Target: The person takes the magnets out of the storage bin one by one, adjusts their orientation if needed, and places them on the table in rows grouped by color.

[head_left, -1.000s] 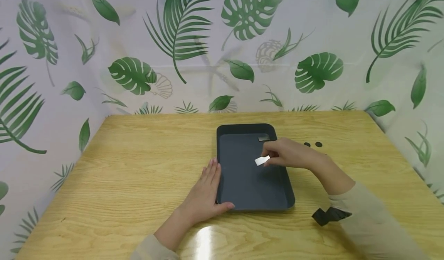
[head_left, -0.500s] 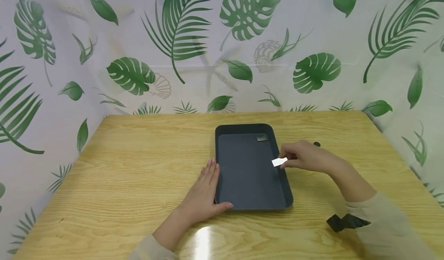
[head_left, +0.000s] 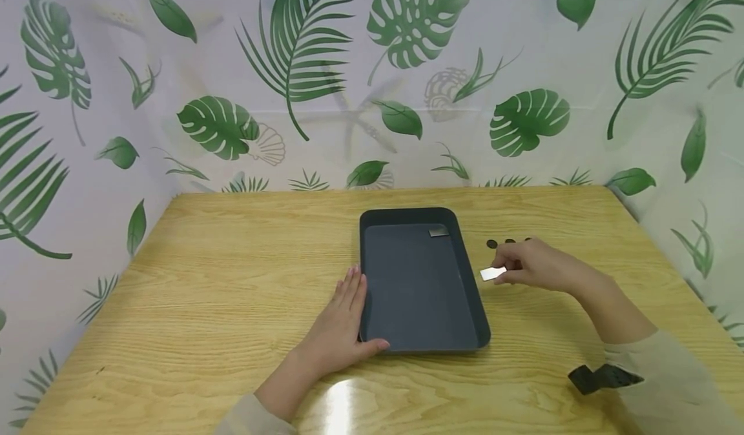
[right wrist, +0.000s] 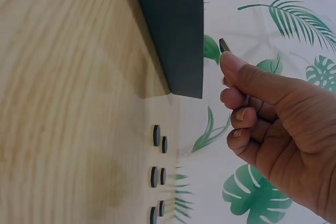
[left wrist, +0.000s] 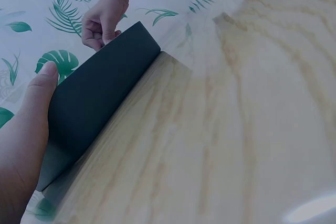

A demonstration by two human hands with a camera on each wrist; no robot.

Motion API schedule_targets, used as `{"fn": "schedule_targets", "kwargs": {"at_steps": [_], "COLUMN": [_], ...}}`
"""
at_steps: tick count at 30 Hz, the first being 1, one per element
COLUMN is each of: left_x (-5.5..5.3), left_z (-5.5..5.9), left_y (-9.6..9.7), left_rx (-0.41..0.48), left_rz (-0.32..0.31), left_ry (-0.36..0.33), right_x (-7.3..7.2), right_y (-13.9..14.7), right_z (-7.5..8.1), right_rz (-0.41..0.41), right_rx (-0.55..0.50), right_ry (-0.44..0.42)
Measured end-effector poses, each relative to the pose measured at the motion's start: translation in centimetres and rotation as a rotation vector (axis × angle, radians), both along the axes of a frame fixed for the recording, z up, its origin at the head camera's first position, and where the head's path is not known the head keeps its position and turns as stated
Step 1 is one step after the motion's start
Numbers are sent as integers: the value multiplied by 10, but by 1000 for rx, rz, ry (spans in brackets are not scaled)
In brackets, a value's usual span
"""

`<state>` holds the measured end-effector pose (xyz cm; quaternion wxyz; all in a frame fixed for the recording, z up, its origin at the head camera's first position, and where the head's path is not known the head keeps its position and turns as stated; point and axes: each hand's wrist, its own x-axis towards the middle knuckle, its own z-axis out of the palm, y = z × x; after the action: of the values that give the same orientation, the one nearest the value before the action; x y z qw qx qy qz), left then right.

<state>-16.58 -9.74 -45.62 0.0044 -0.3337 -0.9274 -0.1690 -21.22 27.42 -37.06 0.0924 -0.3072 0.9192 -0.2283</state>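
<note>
A dark grey rectangular tray [head_left: 418, 280] stands on the wooden table. My left hand [head_left: 334, 328] rests against its left wall with straight fingers, the thumb lying over the near left corner. To the right of the tray, my right hand [head_left: 537, 266] pinches a small shiny flat metal piece [head_left: 492, 273] between thumb and fingertips. In the right wrist view that piece [right wrist: 224, 45] sticks out edge-on past the thumb. A second small rectangular metal piece [head_left: 438, 232] sits inside the tray at its far right corner.
Several black round discs [head_left: 491, 244] lie on the table beyond the right hand; the right wrist view shows them in two rows [right wrist: 156, 136]. A leaf-patterned cloth [head_left: 325, 151] hangs behind the table [head_left: 232, 261] and at its sides. A black strap [head_left: 604, 378] shows at the right sleeve.
My right hand has moved right with the metal piece, from over the tray to outside its right rim. The left hand and the tray have stayed in place.
</note>
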Motion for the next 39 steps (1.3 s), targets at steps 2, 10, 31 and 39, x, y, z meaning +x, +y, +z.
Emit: {"fn": "schedule_targets", "kwargs": {"at_steps": [2, 10, 31, 39], "left_x": [0, 1, 1, 1], "left_z": [0, 0, 4, 3], "left_y": [0, 0, 0, 0], "left_rx": [1, 3, 3, 3], "left_rz": [-3, -4, -6, -8], "left_ry": [0, -11, -31, -31], "right_x": [1, 0, -1, 0], "right_y": [2, 13, 16, 18], "right_z": [-1, -11, -37, -42], "right_rz": [5, -7, -22, -47], "right_rx": [-3, 3, -42, -13], "right_ry": [-2, 2, -139, -146]}}
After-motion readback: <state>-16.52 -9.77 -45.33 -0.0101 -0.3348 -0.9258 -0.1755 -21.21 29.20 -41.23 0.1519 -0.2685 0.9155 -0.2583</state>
